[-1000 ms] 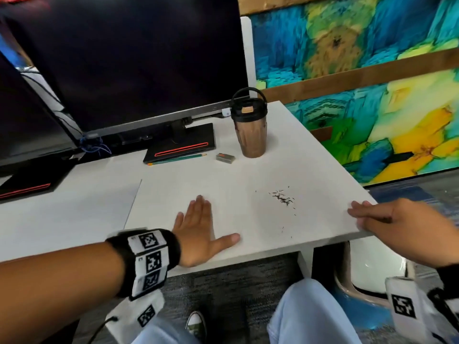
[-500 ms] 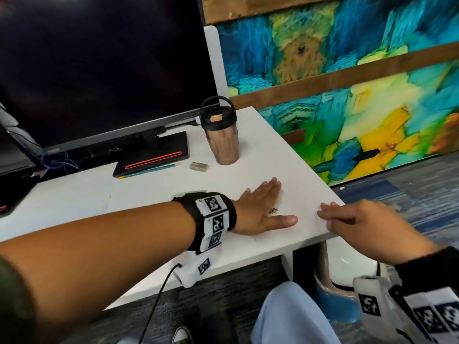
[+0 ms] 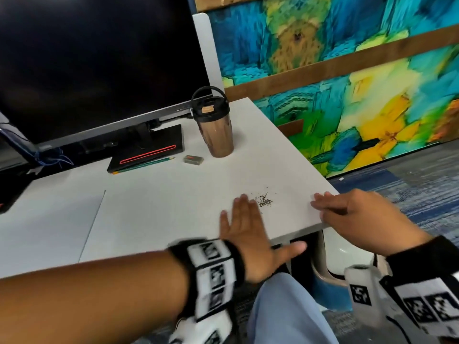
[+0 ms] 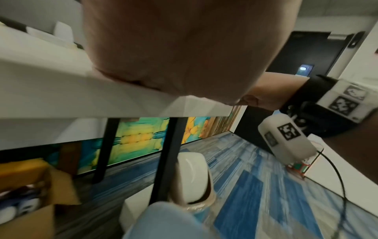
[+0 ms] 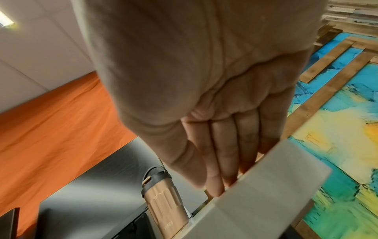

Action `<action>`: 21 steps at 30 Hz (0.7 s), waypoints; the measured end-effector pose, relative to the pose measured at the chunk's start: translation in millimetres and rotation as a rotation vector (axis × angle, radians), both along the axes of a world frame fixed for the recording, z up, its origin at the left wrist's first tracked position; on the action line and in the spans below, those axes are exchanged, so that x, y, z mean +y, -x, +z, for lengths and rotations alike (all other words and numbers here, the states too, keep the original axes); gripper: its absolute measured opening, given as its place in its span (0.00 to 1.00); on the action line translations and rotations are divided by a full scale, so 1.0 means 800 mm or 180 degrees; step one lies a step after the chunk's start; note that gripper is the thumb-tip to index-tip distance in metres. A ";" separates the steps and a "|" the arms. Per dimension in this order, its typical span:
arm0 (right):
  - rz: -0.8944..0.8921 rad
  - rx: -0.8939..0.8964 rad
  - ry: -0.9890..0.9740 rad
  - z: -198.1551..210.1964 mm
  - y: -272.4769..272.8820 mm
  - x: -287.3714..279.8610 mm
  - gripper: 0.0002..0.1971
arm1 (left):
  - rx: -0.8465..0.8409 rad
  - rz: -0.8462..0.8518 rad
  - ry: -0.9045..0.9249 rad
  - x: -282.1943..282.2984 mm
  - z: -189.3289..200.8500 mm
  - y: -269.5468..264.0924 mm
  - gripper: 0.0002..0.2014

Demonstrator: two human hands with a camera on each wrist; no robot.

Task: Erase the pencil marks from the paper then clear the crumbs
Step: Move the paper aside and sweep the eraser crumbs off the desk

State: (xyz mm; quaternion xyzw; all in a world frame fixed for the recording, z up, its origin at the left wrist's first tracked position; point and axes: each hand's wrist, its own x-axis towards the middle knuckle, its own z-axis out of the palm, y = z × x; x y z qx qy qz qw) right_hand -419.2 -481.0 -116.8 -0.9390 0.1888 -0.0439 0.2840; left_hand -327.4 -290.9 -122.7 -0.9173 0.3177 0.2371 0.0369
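The paper [image 3: 154,214] is hard to tell from the white desk [image 3: 248,150] under it; only its left edge shows as a faint line, and no pencil marks can be made out on it. The crumbs [image 3: 264,201] are a small dark scatter near the desk's near right corner, seen only in the head view. The left wrist view is largely filled by the underside of the left hand [image 4: 184,53], so its fingers are hidden there. The right wrist view hides the desk top and shows only its edge.

The left wrist view alone shows what stands under the desk: a white-lidded bin [image 4: 192,177] beside the black legs, and a cardboard box [image 4: 30,194] further left. The right wrist view shows the right hand [image 5: 214,97] from below, its fingers [image 5: 225,153] straight and together, tips over the desk's edge.

In the head view the left hand [image 3: 250,234] lies flat, palm down, fingers spread and straight, fingertips just beside the crumbs, thumb out past the desk's near edge. The right hand [image 3: 357,214] reaches in at the desk's near right corner, fingers extended and holding nothing. An eraser [image 3: 193,159] and pencil [image 3: 146,164] lie toward the back of the desk, near a brown tumbler [image 3: 216,130].
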 end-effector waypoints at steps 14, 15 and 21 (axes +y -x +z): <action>0.0104 -0.0125 0.0116 -0.004 0.004 -0.004 0.20 | 0.0025 0.0046 -0.0108 0.043 0.033 -0.046 0.64; 0.0092 -0.0141 0.0115 -0.005 0.004 -0.004 0.20 | 0.0090 0.0053 -0.0243 0.060 0.030 -0.050 0.66; -0.0108 -0.0633 -0.0379 -0.010 0.005 -0.008 0.19 | 0.0087 0.0034 -0.0118 0.028 0.014 -0.065 0.65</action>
